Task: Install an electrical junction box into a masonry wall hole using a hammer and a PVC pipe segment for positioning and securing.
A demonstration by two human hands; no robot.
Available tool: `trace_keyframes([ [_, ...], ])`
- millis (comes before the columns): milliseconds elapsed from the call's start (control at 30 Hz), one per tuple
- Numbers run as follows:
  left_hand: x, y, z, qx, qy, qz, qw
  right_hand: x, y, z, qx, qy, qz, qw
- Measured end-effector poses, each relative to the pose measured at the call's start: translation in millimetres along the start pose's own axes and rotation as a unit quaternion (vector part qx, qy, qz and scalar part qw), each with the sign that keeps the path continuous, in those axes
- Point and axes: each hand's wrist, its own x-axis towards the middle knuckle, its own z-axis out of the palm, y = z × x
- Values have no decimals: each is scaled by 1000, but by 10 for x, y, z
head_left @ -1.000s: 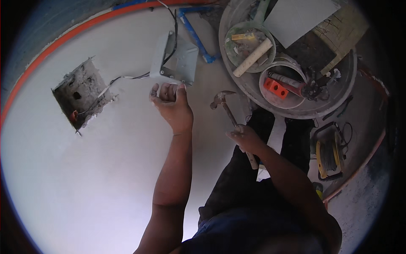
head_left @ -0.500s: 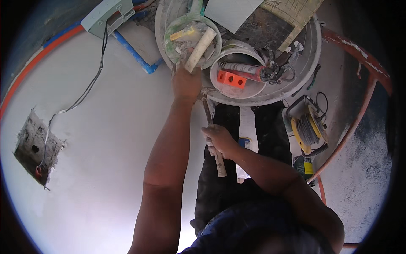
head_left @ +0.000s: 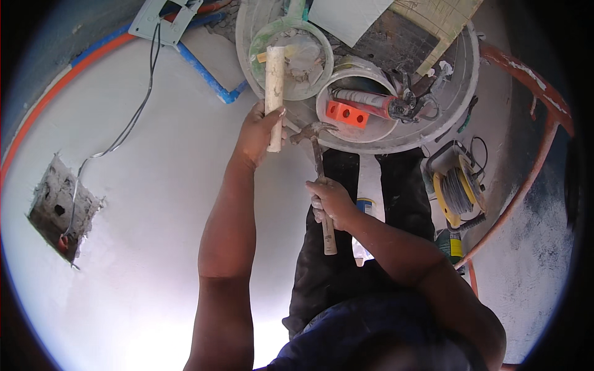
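Observation:
An off-white rod, possibly a piece of pipe [head_left: 275, 77], is gripped near its lower end by my left hand [head_left: 255, 135] and points up and away from me. My right hand [head_left: 333, 205] is wrapped around the handle of a claw hammer [head_left: 318, 157], whose head sits just right of the rod, apart from it. Beyond my left hand is a small round tub [head_left: 329, 52] with rubble and a yellowish piece inside. Beside it stands a bucket [head_left: 320, 120] holding a caulking gun [head_left: 365, 99] and an orange block with holes [head_left: 348, 114].
The tub and bucket sit within a large round vat [head_left: 474, 68], with a white board [head_left: 346, 18] across it. A cable reel [head_left: 456, 191] lies at right. Leftward, wires run from a pale electrical box [head_left: 148, 28] to a wall recess [head_left: 46, 213]. Orange pipe [head_left: 541, 148] curves at right.
My left hand has lifted the rod out from over the small tub and drawn it left and closer. The hammer head has come into fuller view as my right hand shifted slightly.

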Motion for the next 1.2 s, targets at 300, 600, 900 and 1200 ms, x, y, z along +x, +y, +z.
trace_keyframes([
  [300,-1221,-110,-327,243,159,151,945,-48,10,141,-35,11,5,999],
  [600,-1297,-654,-120,481,223,255,809,-95,-219,58,-189,15,-189,964],
  [900,-1372,-1161,252,527,126,156,826,-72,-331,-12,-182,37,-287,940],
  [1200,-1538,-1142,305,521,127,91,839,-91,-331,14,-327,98,-323,883],
])
